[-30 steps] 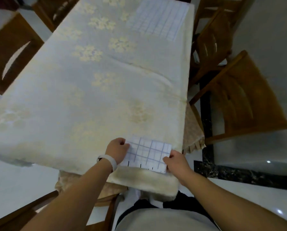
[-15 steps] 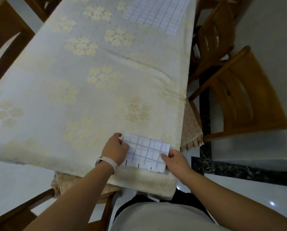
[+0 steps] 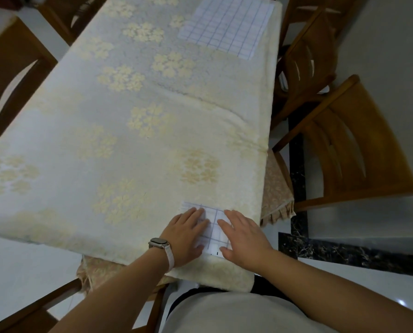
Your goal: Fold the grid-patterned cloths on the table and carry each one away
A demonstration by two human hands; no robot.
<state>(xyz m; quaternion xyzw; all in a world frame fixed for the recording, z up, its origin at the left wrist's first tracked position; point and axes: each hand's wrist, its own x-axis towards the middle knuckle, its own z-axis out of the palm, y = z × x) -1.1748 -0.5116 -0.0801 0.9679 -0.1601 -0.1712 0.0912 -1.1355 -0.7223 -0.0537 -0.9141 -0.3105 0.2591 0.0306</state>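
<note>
1. Left hand [image 3: 186, 233]: flat, palm down, fingers spread, pressing on the left part of the folded grid cloth [image 3: 212, 224]. Not gripping anything.
2. Right hand [image 3: 242, 234]: same pose, flat with fingers extended, pressing on the right part of that cloth. Also not gripping.
3. Folded grid cloth: small white rectangle with blue lines, lying under and between both hands at the near edge of the table [image 3: 56, 188], toward its right corner. Only the strip between the hands and the far edge beyond the fingertips show; fold count not readable.
4. Second grid cloth [image 3: 227, 25]: lying flat, well beyond both hands, at the far right corner of the table. Looks much larger than the folded one. Well apart from both hands.
5. Watch [image 3: 158, 243] with a pale strap sits on the left wrist.
6. Table is covered by a cream cloth with pale floral clusters, with a ridge wrinkle running across it ahead of the right hand.
7. Wooden chair [image 3: 359, 150] stands to the right of the right hand; another chair [image 3: 306, 58] sits farther ahead on that side.
8. Chair [image 3: 11, 75] is far left of the left hand.
</note>
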